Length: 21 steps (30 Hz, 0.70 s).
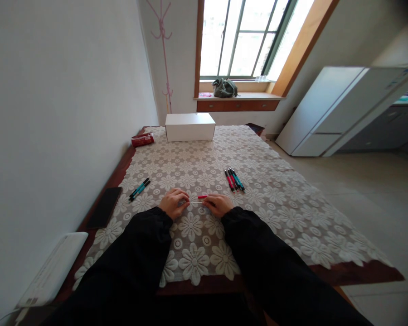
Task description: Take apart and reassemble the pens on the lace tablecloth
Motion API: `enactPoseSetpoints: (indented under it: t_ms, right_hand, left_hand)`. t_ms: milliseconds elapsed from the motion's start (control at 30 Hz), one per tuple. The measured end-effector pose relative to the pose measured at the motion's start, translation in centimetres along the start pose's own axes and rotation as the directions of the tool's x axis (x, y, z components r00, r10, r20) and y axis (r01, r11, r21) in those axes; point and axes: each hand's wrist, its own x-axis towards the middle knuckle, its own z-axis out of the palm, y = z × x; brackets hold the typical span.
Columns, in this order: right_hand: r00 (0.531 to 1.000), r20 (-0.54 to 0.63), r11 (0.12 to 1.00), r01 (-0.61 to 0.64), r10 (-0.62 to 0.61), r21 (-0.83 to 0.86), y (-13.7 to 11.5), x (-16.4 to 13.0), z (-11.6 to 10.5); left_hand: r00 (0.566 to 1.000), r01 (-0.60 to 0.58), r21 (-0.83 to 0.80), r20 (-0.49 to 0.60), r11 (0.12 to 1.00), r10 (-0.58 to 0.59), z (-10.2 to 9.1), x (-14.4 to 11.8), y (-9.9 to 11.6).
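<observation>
A thin white rod (196, 202), like a pen refill, stretches level between my two hands just above or on the lace tablecloth. My left hand (174, 203) is closed in a pinch on its left end. The fingertips of my right hand (219, 205) are closed on its other end. Just beyond the right fingers shows a short red tube (201, 197), like a pen barrel part; whether they touch it I cannot tell. To the left lie two teal and black pens (139, 189). Several red, teal and black pens (234, 180) lie side by side to the right.
The patterned tablecloth (194, 262) covers a dark red wooden table. At its far end stand a white box (190, 127) and a red packet (143, 139). A black phone (104, 207) and a white device (56, 267) lie along the left edge, beside the wall.
</observation>
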Motion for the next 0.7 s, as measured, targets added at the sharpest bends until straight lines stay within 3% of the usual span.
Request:
enactPoseSetpoints:
  t_ms: [267, 700]
  right_hand:
    - [0.978, -0.169, 0.986, 0.137, -0.121, 0.090, 0.52, 0.15, 0.34]
    - [0.990, -0.107, 0.994, 0.102, -0.096, 0.049, 0.17, 0.07, 0.12]
  left_hand:
    - [1.000, 0.028, 0.029, 0.007, 0.999, -0.028, 0.15, -0.04, 0.01]
    - [1.000, 0.003, 0.014, 0.011, 1.000, -0.004, 0.11, -0.01, -0.09]
